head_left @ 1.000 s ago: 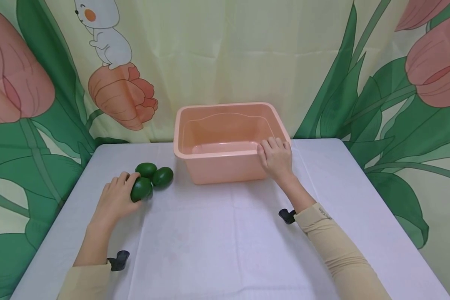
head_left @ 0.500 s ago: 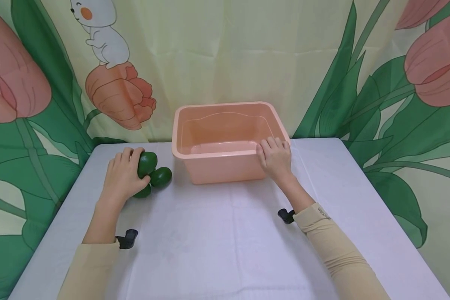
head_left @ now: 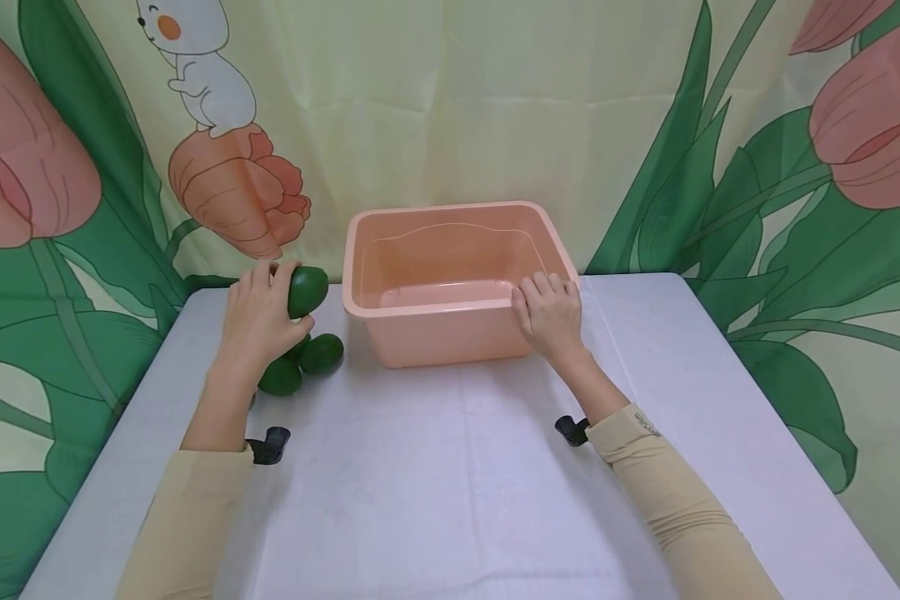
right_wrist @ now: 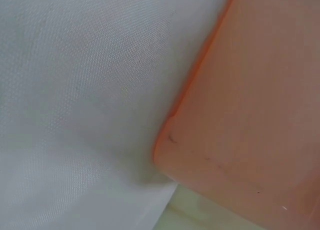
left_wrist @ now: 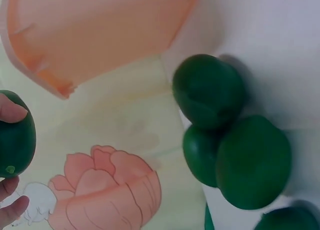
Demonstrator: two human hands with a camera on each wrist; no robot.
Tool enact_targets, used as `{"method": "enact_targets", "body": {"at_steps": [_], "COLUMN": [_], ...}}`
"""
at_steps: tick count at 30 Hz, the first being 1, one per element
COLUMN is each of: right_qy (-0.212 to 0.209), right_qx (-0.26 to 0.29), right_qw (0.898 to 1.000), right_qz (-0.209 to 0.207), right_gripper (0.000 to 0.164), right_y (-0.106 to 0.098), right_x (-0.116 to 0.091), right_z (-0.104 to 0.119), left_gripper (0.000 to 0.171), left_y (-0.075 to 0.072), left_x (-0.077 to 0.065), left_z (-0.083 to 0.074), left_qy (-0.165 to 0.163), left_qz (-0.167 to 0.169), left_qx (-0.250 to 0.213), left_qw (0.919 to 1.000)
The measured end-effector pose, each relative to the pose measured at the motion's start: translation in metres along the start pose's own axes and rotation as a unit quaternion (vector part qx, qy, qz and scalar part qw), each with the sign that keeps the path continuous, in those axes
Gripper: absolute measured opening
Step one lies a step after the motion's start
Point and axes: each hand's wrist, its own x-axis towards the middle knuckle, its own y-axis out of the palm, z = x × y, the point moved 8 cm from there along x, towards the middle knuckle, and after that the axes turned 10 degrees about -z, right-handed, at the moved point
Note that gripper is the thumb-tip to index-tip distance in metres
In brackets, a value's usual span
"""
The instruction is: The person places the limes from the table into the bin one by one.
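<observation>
My left hand (head_left: 258, 321) grips a dark green avocado (head_left: 308, 292) between thumb and fingers, raised over the back left of the table. In the left wrist view, the held avocado (left_wrist: 15, 140) shows a pale stem spot near its lower end. Below that hand several more avocados (head_left: 322, 354) lie bunched together on the cloth, partly hidden by it in the head view. My right hand (head_left: 551, 317) grips the front right rim of a pink plastic tub (head_left: 450, 337). The right wrist view shows only the tub's outer wall (right_wrist: 250, 99) and the cloth.
A white cloth (head_left: 435, 483) covers the table. Behind it hangs a pale yellow curtain (head_left: 525, 108) printed with tulips and a rabbit. The tub stands at the table's back edge, its inside floor (head_left: 450, 292) bare. Each wrist carries a black camera mount (head_left: 270, 446).
My left hand has left the nearest avocado, taken hold of one farther back and lifted it up and slightly right. The right hand stays on the tub's rim.
</observation>
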Motion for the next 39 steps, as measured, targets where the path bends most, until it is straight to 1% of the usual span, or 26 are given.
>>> {"method": "enact_targets", "body": {"at_steps": [8,11,15,20,25,32,39], "right_qy": [-0.001,-0.004,-0.004,-0.004,-0.001,-0.002,0.000], "right_qx": [0.003,0.002,0.001,-0.001,0.000,0.000,0.004], "right_qw": [1.000,1.000,1.000,1.000,1.000,1.000,1.000], "right_qz": [0.001,0.000,-0.002,-0.007,-0.008,-0.001,0.001], "right_gripper": [0.041,0.039,0.039,0.039,0.038,0.037,0.035], "right_y": [0.000,0.000,-0.002,-0.002,-0.002,-0.001,-0.002], "right_x": [0.000,0.000,0.000,0.000,0.000,0.000,0.000], "right_z": [0.000,0.000,0.000,0.000,0.000,0.000,0.001], "left_gripper": [0.066,0.065,0.064,0.067,0.068,0.065,0.066], "left_y": [0.002,0.003,0.007,0.014,0.023,0.039,0.053], "left_x": [0.023,0.030,0.038,0.047,0.057,0.067,0.074], "left_z": [-0.018,-0.026,-0.036,-0.047,-0.057,-0.070,-0.083], "left_qy": [0.011,0.024,0.039,0.043,0.042,0.061,0.081], "left_qz": [-0.014,-0.029,-0.033,-0.019,-0.007,0.000,0.016], "left_qx": [-0.021,-0.028,-0.025,-0.022,-0.043,-0.050,-0.049], "left_qw": [0.9996,0.9989,0.9984,0.9986,0.9981,0.9968,0.9954]}}
